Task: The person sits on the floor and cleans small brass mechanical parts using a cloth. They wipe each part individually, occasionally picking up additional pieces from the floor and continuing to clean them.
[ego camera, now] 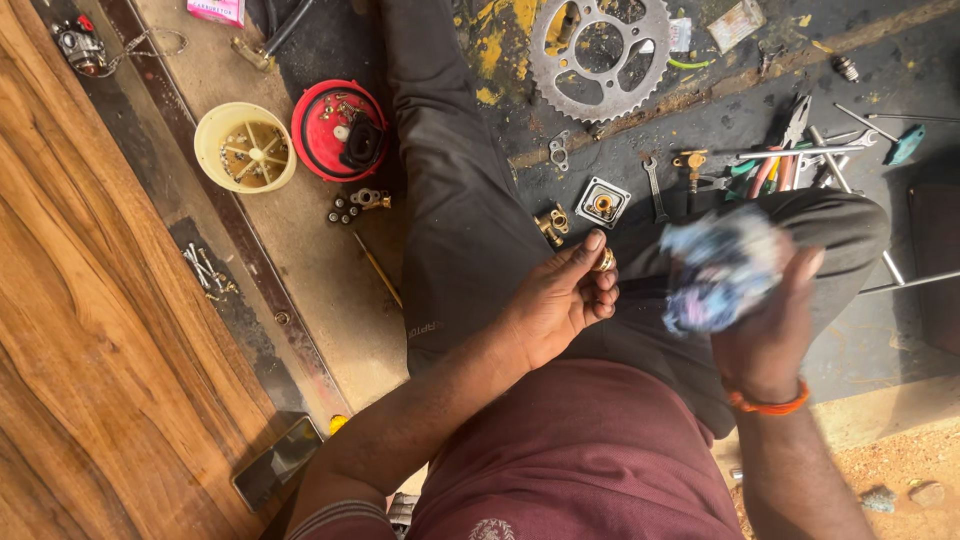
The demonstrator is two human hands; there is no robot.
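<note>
While blurred, the right hand [770,330] grips a rag [722,268] hiding its fingers.

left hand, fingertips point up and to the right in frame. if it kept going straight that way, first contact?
Probably the square metal plate on the floor, just beyond the left hand and the small brass part it pinches. Depth is unclear: the hand may be higher and pass over it.

- Left hand [555,300], just left of the raised knee [800,215], fingers curled, thumb and forefinger pinched together.
- Right hand [770,325], below that knee, blurred, fingers closed in a fist.
</note>
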